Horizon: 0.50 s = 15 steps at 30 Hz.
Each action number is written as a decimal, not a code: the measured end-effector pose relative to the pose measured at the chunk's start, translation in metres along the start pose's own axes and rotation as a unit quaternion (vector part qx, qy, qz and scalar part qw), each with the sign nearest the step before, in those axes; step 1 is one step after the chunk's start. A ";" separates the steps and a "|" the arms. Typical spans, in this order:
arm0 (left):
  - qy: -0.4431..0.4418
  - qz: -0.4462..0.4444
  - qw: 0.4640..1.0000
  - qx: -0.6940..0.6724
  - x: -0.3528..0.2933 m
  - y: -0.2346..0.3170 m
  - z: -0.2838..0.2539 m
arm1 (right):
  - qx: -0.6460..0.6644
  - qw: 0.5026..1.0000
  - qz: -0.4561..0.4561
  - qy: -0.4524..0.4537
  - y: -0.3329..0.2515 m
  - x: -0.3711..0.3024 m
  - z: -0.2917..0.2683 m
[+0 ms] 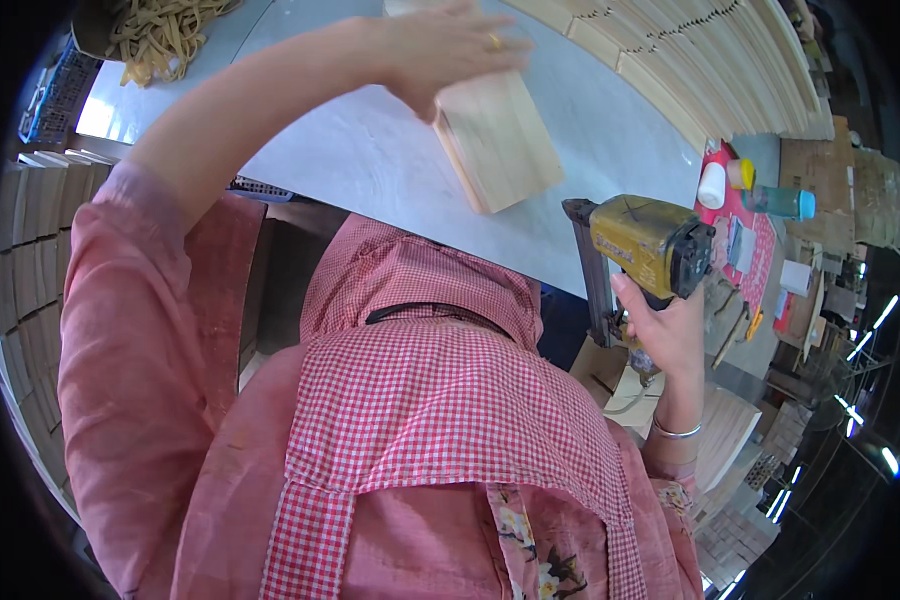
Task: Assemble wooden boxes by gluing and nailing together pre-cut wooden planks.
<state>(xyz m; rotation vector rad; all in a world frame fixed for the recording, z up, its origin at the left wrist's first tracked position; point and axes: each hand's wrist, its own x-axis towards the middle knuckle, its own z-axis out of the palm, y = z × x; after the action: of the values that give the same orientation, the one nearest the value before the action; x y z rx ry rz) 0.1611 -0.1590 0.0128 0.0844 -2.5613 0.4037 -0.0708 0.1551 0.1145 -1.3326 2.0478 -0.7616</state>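
In my right hand [670,335] is a yellow and black air nail gun [642,245], raised beside the table's near edge. My fingers are wrapped round its handle, and its long dark magazine is on the left side. My left hand [450,55] reaches across to the far side of a pale wooden piece [500,145] made of flat boards. Its fingers are stretched out and slightly blurred by motion. The hand covers part of the wood's far end, and whether it presses on it I cannot tell. The wood lies at an angle on the grey tabletop [350,150].
Long rows of pale wooden boards [710,70] stand at the far right. A container of tan strips [160,40] is at the far left. A white bottle [712,186] and a blue-capped bottle [778,202] lie at right. Stacked wood [40,260] lines the left side.
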 end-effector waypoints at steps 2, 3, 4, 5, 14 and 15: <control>-0.117 0.079 0.989 -0.041 0.017 0.001 0.008 | -0.014 1.000 -0.011 0.000 0.002 0.000 -0.001; -0.113 0.083 0.989 -0.039 0.026 0.005 0.007 | -0.016 1.000 -0.011 0.006 0.002 0.000 -0.003; -0.155 0.015 0.987 -0.047 0.033 0.014 0.007 | -0.007 1.000 0.009 0.016 0.001 -0.001 -0.004; -0.194 -0.051 0.978 -0.055 0.042 0.024 0.004 | 0.001 0.999 0.029 0.029 0.001 -0.001 -0.006; -0.182 -0.263 0.945 -0.067 0.051 0.093 0.013 | 0.039 0.989 0.125 0.075 0.005 0.023 -0.023; -0.175 -0.260 0.947 -0.066 0.050 0.093 0.015 | 0.041 0.989 0.122 0.071 0.005 0.026 -0.023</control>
<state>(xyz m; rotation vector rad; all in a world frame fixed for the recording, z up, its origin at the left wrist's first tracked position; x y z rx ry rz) 0.0983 -0.0741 0.0021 0.8274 -2.7575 0.0114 -0.0991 0.1360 0.1220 -0.9838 2.2147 -0.8392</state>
